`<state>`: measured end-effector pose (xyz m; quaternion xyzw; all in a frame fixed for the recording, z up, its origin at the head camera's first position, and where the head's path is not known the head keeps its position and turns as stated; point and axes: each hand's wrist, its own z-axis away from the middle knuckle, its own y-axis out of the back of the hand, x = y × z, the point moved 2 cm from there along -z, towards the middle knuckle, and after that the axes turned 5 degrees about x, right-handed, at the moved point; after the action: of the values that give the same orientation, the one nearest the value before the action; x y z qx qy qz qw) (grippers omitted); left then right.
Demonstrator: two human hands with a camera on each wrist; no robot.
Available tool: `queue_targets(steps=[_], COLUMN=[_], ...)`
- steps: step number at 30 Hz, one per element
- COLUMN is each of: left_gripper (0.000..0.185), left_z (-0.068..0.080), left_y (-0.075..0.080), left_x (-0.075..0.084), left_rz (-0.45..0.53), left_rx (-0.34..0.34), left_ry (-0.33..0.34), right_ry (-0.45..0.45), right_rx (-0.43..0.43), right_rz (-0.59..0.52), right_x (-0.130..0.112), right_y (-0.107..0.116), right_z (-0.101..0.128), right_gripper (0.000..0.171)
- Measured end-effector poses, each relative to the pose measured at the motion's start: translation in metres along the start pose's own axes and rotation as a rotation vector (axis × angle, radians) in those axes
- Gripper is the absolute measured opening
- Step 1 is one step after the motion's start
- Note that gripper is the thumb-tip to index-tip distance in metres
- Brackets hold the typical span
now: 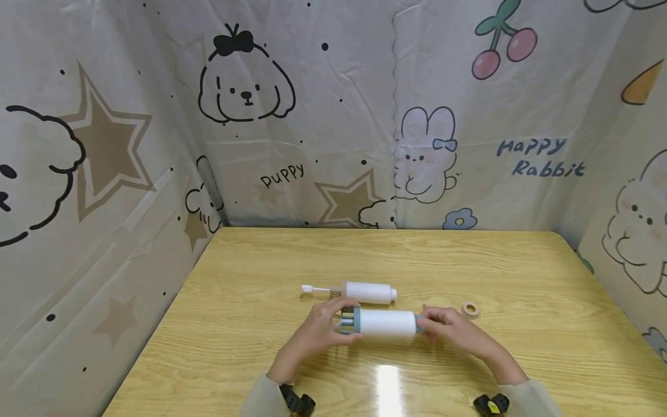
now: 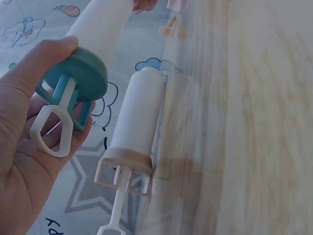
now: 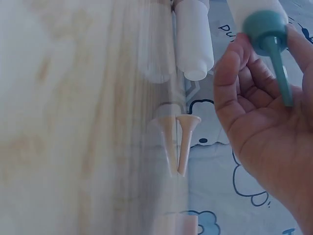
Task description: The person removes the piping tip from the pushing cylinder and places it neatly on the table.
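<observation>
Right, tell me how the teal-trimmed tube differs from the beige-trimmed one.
The left hand and right hand hold the teal-trimmed tube; the beige-trimmed tube lies on the table. The teal one has a nozzle fitted; the beige one ends in a white neck. Both are mostly white.

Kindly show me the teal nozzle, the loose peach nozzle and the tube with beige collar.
Teal nozzle (image 3: 278, 67): right wrist view, on its spout.
Loose peach nozzle (image 3: 185, 143): right wrist view, on its shaft.
Tube with beige collar (image 1: 367, 293): head view, on its barrel.

Wood-grain table (image 1: 260, 260), white tube (image 1: 367, 292), beige nozzle (image 3: 184, 144), ring (image 1: 471, 315)
</observation>
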<state>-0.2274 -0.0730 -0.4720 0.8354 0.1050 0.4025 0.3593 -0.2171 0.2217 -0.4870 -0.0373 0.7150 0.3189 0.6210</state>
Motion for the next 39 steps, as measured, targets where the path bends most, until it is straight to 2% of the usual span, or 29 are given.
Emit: queue_targets(steps=[3,6,10,14,18,21,24,29,32,36,39], left_gripper=[0.052,0.053,0.053,0.053,0.054,0.054,0.054,0.054,0.054,0.053,0.052], left_z=[0.001,0.001,0.001,0.002,0.002,0.002,0.002,0.002,0.001,0.001,0.001], left_y=[0.001,0.001,0.002,0.003,0.003,0.003,0.003,0.003,0.003,0.002,0.003], left_x=[-0.002,-0.003,-0.005,-0.006,-0.007,-0.008,-0.008,-0.008,-0.008,-0.007,-0.007], left_rz=[0.011,0.022,0.034,0.041,0.041,0.044,0.046,0.061,0.067,0.059,0.053], left_rx=[-0.010,-0.020,-0.028,-0.031,-0.029,-0.028,-0.024,-0.014,-0.009,-0.003,0.002], left_ry=[0.013,0.028,0.045,0.052,0.043,0.037,0.037,0.032,0.010,-0.010,-0.009], right_ry=[0.031,0.054,0.110,0.204,0.291,0.309,0.249,0.043,-0.047,-0.085,-0.061], right_rx=[0.027,0.093,0.172,0.220,0.246,0.256,0.253,0.237,0.184,0.095,0.065], right_rz=[0.040,0.103,0.177,0.235,0.278,0.299,0.274,0.169,0.129,0.056,0.017], right_x=[-0.002,-0.004,-0.006,-0.009,-0.010,-0.011,-0.012,-0.010,-0.007,-0.004,-0.004], right_y=[-0.002,-0.003,-0.004,-0.005,-0.007,-0.007,-0.006,-0.002,-0.001,-0.001,-0.002], right_z=[0.000,0.000,-0.001,-0.002,-0.002,-0.002,-0.002,-0.003,-0.004,-0.005,-0.005], right_gripper=[0.018,0.014,0.022,0.030,0.033,0.034,0.035,0.020,0.028,0.041,0.039])
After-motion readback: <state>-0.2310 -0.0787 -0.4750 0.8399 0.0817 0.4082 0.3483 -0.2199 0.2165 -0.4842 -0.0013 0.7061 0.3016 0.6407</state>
